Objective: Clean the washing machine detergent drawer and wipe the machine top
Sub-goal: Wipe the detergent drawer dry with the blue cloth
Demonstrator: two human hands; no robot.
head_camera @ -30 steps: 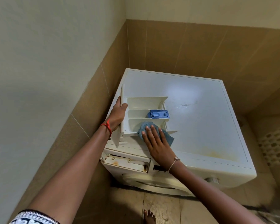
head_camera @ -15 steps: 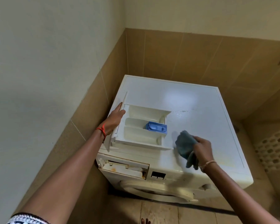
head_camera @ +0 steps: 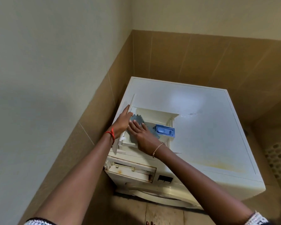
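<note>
Fingers, right: the fingers (head_camera: 134, 125) of the right hand (head_camera: 143, 137) lie straight and flat, pressing a blue-grey cloth (head_camera: 137, 119) down; they clasp nothing.
Fingers, left: the left hand (head_camera: 122, 120) is curled round the front panel (head_camera: 132, 101), thumb over its edge, steadying it.
Detergent drawer (head_camera: 154, 113): out of the washer, lying on the left part of the machine top (head_camera: 209, 127), panel end toward the left wall.
Cloth position: inside the drawer, at the end just beside the panel, touching the left hand; the blue insert (head_camera: 165, 130) lies uncovered next to it.
Change: half a second ago the right hand held the cloth bunched above the machine top, right of the drawer; it has returned into the drawer, to a different spot from the one wiped a second ago.
Meaning: judged, the drawer wipe continues compartment by compartment.
Outstanding: the yellowish stain (head_camera: 217, 165) near the front edge suggests the top is unwiped; the drawer slot (head_camera: 131, 172) stands open.
</note>
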